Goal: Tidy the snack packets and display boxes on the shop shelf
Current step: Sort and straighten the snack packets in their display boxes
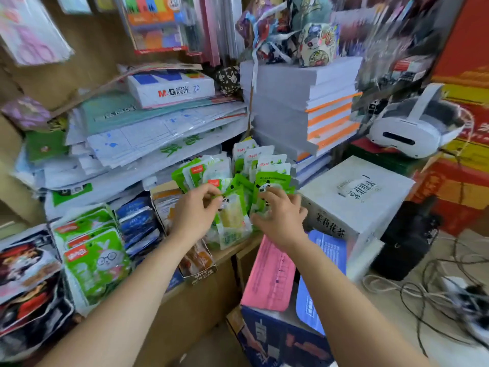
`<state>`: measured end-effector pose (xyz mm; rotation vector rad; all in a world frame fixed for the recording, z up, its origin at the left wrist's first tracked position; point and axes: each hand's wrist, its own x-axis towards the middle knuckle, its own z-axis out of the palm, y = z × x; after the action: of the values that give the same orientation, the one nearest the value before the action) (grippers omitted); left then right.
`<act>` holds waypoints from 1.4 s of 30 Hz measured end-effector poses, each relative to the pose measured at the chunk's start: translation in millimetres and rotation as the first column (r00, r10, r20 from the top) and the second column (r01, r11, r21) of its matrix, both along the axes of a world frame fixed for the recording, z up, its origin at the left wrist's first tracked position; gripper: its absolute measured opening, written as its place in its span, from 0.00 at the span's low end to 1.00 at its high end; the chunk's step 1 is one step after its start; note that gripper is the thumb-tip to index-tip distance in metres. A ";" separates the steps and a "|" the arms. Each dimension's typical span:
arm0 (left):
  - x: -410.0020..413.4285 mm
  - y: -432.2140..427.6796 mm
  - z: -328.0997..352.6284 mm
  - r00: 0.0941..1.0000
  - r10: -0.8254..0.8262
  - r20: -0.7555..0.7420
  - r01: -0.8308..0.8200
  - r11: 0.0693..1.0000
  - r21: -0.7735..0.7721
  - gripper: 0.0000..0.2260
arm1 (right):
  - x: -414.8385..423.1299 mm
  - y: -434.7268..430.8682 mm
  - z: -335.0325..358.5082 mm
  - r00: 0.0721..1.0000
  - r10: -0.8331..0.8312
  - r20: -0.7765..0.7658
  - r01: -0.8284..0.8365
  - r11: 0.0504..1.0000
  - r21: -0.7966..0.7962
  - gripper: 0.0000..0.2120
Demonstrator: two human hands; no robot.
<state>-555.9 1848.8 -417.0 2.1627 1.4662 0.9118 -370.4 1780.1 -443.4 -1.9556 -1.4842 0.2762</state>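
Wooden shelf (230,254) carrying, left to right: dark-and-red packets (26,274), green rabbit packets (92,255), blue packets (137,221), display box (198,271) of brown snacks, green panda packets (238,181) heaping at right end. Paper stacks (145,139) lying behind.

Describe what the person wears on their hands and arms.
The left hand and right hand are bare: no gloves, rings, watch or bracelet show. Both forearms are uncovered too, with no sleeve in view down to the frame's edge.

Two hands: left hand (194,217), right hand (281,217). Two cartons: grey carton (354,200), blue carton (277,337). One headset (412,133). One paper ream (172,88). Heaped panda packets (272,178): uncountable.
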 end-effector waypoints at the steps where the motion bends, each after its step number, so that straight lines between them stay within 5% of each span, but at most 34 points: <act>1: -2.2 -4.0 5.8 0.998 -0.045 0.039 0.046 0.999 -0.013 0.02 | -3.8 1.9 2.8 1.000 -0.015 0.016 0.014 0.999 0.035 0.28; 4: -8.8 -17.8 12.9 0.972 -0.219 0.087 0.227 0.970 -0.090 0.04 | -13.5 7.3 12.6 0.993 0.067 0.102 -0.080 0.989 0.128 0.31; 7: -20.5 -17.1 13.5 0.924 -0.330 0.194 0.366 0.910 -0.193 0.09 | -13.0 12.4 13.8 0.974 0.193 0.121 -0.211 0.966 0.151 0.12; 11: -29.7 14.5 14.8 0.954 -0.182 0.239 0.217 0.968 -0.128 0.10 | 8.9 13.8 7.1 0.967 0.194 0.167 -0.211 0.973 0.092 0.02; 17: -7.3 42.1 3.7 0.976 -0.192 -0.098 0.189 0.981 -0.039 0.21 | 21.5 9.0 0.1 0.973 0.119 0.197 -0.132 0.990 0.055 0.03; 21: 12.4 56.3 -6.9 0.904 -0.029 -0.426 0.069 0.995 0.077 0.32 | 17.8 4.5 -2.1 0.980 0.124 0.153 -0.137 0.988 0.076 0.08; 23: 15.2 59.1 -14.6 0.888 0.023 -0.459 0.037 0.992 0.121 0.31 | 14.9 1.5 -1.9 0.984 0.125 0.127 -0.135 0.988 0.077 0.13; 28: 5.2 53.1 -6.4 0.966 0.001 -0.260 0.042 0.986 0.162 0.11 | 11.2 -1.1 1.6 0.987 0.139 0.083 -0.145 0.986 0.077 0.14; 33: -34.0 49.4 7.4 0.987 0.145 -0.070 -0.135 0.982 0.129 0.11 | 1.9 4.9 1.3 0.987 0.107 0.122 -0.113 0.992 0.047 0.16; 37: -46.3 38.6 14.4 0.957 0.289 -0.016 -0.284 0.949 0.137 0.10 | -5.2 8.6 4.9 0.984 0.084 0.156 -0.090 0.995 0.032 0.08; 42: -44.1 32.9 16.5 0.992 0.123 0.016 -0.124 0.991 0.045 0.05 | -7.4 7.7 9.6 0.984 0.135 0.120 -0.145 0.986 0.081 0.03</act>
<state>-600.0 1881.7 -400.5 2.1128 1.6026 1.0093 -377.8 1787.8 -433.9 -1.8255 -1.6827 0.1577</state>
